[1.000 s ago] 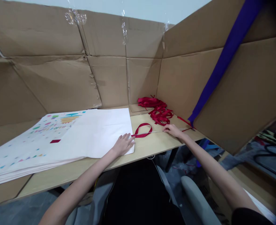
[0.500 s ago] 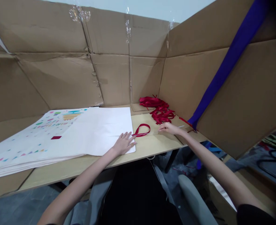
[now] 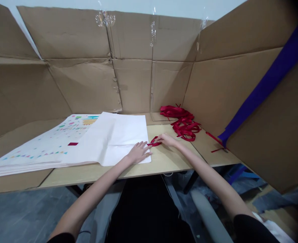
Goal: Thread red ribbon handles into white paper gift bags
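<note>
My left hand (image 3: 139, 152) lies palm down with fingers spread on the right edge of a white printed sheet (image 3: 128, 130), its fingertips next to a looped red ribbon (image 3: 153, 141). The ribbon's left end meets the sheet's edge, and a thin white line runs along it. My right hand (image 3: 165, 139) is closed, with thumb and fingers pinched on the right side of the loop and partly covering it. From behind this hand pokes a thin white stick (image 3: 179, 137); whether the hand also grips it is hidden.
A pile of red ribbons (image 3: 181, 116) sits at the back right of the table. Printed white sheets (image 3: 45, 146) are stacked at left, with a dark red patch (image 3: 73, 144) on top. Cardboard walls (image 3: 132, 86) enclose the table, and a blue strip (image 3: 262, 87) hangs at right.
My right hand has moved left from beside the ribbon pile onto the red loop, the white stick moving with it. My left hand stays on the sheet. The view has shifted left.
</note>
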Demonstrator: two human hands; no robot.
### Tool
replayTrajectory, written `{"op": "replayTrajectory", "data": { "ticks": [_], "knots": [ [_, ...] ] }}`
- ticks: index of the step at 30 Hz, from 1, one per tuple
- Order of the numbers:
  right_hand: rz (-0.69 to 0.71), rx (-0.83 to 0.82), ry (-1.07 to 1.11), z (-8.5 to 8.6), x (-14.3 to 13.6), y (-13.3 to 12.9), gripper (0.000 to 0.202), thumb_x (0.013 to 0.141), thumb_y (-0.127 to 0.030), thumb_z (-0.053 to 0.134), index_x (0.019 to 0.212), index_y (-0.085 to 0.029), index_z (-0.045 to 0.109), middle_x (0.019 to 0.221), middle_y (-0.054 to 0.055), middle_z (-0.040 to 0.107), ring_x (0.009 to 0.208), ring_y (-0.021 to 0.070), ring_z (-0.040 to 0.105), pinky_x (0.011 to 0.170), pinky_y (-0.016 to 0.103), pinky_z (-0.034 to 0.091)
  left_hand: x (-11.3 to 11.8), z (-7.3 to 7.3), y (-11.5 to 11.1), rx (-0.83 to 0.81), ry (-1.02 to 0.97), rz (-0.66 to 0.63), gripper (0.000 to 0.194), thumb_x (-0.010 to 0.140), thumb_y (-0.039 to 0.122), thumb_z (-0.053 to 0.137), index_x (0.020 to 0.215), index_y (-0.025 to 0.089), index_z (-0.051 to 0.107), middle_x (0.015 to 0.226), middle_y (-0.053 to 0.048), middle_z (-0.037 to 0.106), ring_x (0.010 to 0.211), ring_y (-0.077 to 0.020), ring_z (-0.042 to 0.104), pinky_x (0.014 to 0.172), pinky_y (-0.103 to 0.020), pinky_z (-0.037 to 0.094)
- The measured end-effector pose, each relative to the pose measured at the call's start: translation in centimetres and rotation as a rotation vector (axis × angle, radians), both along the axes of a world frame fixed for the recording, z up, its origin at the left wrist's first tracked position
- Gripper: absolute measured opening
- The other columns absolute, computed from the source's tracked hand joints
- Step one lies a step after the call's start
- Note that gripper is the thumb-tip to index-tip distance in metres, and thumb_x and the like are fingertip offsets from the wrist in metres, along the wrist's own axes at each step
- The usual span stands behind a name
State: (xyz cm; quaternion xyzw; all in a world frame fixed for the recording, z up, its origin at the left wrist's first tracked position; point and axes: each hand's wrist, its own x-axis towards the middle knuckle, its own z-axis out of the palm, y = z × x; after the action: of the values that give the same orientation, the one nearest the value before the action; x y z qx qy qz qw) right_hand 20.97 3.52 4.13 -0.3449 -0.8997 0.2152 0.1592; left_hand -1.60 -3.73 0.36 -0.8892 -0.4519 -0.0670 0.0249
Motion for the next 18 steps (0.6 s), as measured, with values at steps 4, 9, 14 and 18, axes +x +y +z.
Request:
{"op": "replayTrajectory", "data": {
  "ticks": [4,9,14,18],
  "knots": [
    [-0.006,-0.011,-0.046,0.2,0.0,0.1,0.029,0.076,-0.007,0.048,0.083,-0.015,0.074,0.082,0.006,0.071,0.067,0.0143,0.058,0.069,0.024,0.041,0.1,-0.2,0.2,-0.018,-0.024,0.002,0.061,0.093,0.057,0.022,0.140,0.024,0.040,0.147,-0.013,0.033,0.134,-0.0312,0.031,0.107,-0.046,0.025],
    [0.007,0.016,-0.114,0.6,3.6,-0.4,0.025,0.081,-0.015,0.049,0.083,-0.015,0.074,0.082,0.007,0.071,0.073,0.0173,0.060,0.071,0.025,0.041,3.6,0.3,-0.3,-0.089,-0.055,-0.009,0.057,0.094,0.055,0.022,0.140,0.026,0.041,0.149,-0.011,0.030,0.136,-0.0302,0.027,0.108,-0.046,0.023],
    [-0.089,0.007,-0.118,-0.1,9.7,-0.4,0.024,0.082,-0.026,0.051,0.084,-0.018,0.074,0.086,0.006,0.072,0.078,0.0195,0.061,0.073,0.026,0.043,9.2,0.2,-0.9,-0.148,-0.143,0.049,0.061,0.091,0.059,0.025,0.141,0.027,0.039,0.149,-0.011,0.029,0.137,-0.0326,0.024,0.109,-0.049,0.021],
    [-0.129,-0.022,-0.057,-0.6,11.4,0.1,0.023,0.079,-0.027,0.054,0.082,-0.018,0.074,0.086,0.006,0.072,0.079,0.0199,0.062,0.075,0.027,0.045,11.4,0.0,-1.1,-0.151,-0.170,0.053,0.061,0.091,0.059,0.026,0.141,0.027,0.039,0.149,-0.010,0.030,0.136,-0.0331,0.024,0.109,-0.049,0.019]
  ]
}}
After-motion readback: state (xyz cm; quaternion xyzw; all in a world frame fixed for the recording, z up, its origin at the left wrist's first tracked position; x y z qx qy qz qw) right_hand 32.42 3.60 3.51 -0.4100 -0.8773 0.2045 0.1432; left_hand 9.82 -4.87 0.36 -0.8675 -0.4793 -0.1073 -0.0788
